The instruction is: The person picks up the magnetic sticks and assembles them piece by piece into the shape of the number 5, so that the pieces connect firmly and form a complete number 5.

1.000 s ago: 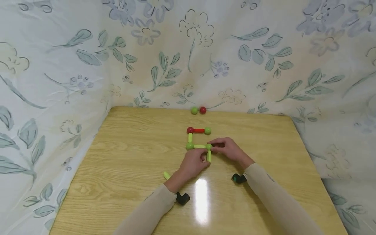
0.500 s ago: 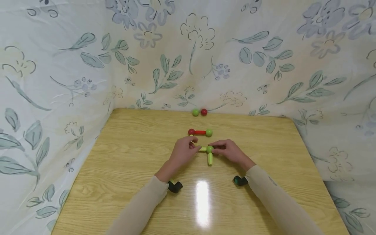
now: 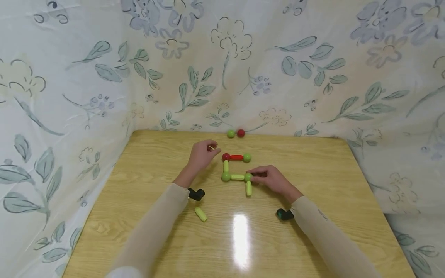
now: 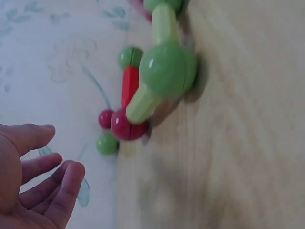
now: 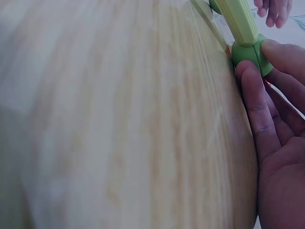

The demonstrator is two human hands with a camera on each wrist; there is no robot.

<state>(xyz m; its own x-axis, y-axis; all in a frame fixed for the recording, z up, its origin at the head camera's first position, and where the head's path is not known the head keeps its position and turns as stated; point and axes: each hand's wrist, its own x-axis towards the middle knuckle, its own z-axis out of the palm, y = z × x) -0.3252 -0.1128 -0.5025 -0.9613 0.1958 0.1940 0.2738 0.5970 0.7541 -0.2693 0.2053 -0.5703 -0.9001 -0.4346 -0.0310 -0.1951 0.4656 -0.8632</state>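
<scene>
A connected chain of toy balls and rods lies on the table. Its red ball point(image 3: 226, 157) joins a red rod point(image 3: 236, 157), which ends in a green ball point(image 3: 247, 157). Below the red ball, a yellow-green rod point(image 3: 226, 166) leads to a corner green ball point(image 3: 226, 177), then another rod point(image 3: 238, 177) runs right. My right hand point(image 3: 272, 179) pinches the green ball point(image 5: 248, 59) at that rod's right end, between thumb and fingers. From this ball a rod point(image 3: 248, 189) points toward me. My left hand point(image 3: 201, 156) hovers left of the red ball, holding nothing, fingers loosely bent.
One loose yellow-green rod point(image 3: 200, 214) lies by the left forearm. At the table's back edge sit a green ball point(image 3: 231, 133) and a red ball point(image 3: 241, 133), against the floral cloth point(image 3: 236, 77). Black wrist devices point(image 3: 197, 194) show below both wrists.
My left hand has let go of the chain and moved up and left, past the corner ball, uncovering the loose rod. The right hand stays at the same green ball.
</scene>
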